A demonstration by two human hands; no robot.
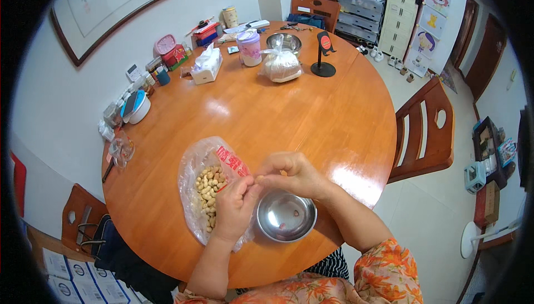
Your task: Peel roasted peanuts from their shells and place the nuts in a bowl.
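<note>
Peanuts in thin plastic, fingertips meeting beside a steel bowl

Landmark: the near steel bowl point(278, 215), round, smooth-walled, mirror-bright inside, with a couple of small reddish bits point(296, 213) lying on its bottom. Desk point(256, 117) beneath it: round, orange-brown wood, glossy enough to throw back patches of light.

Peanuts point(208, 190) lie in a loose heap left of the bowl, pale tan, knobbly, waisted shells. They sit on a crumpled, translucent plastic bag point(191, 162), its film creased and spread open, red print point(233, 162) on the side toward the bowl.

Left hand point(233, 206) is between heap and bowl, over the bag; right hand point(298, 176) is just beyond the bowl's far rim. Fingers of both are bent, tips meeting above the bowl's far left edge. Cannot tell whether anything is gripped between them; too small and partly hidden.

Well beyond the bowl: a knotted clear bag point(281, 67), bulging with whitish contents; a lidded pink-and-purple cup point(249, 48), cylindrical; a black stand point(323, 69) on a flat disc base.
</note>
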